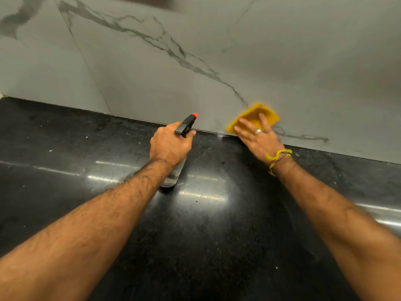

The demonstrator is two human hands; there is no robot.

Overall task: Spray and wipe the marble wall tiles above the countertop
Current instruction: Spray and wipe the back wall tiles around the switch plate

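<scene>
Wall: the grey-white marble wall tiles [217,51] with dark veining rose straight from the back edge of the countertop; a thin grout line ran diagonally down the left part of the wall to that edge.
Countertop: the glossy black speckled stone countertop [206,235] filled the lower half of the view, with bright streaks of reflected light across its middle and small pale specks scattered over it.
Left hand: the left hand [170,144] was curled round the neck of a clear plastic spray bottle with a black trigger head and an orange-red nozzle tip [186,126]; the forefinger lay at the trigger, and whether it was squeezing could not be told.
Spray bottle: it was held above the countertop near the back edge, tilted, its nozzle towards the foot of the wall and its clear body slanting down below the wrist.
Right hand: the right hand [257,135] was spread flat, fingers straight and splayed, pressing a folded yellow cleaning cloth [251,116] against the wall.
Cloth: it lay on the lowest part of the tile, its bottom corner just at the seam where the wall met the countertop's back edge, to the right of the nozzle and beside a dark vein.
Ring: a silver ring [258,131] sat on one finger of the right hand.
Wristband: a yellow thread band [277,156] was tied round the right wrist.
</scene>
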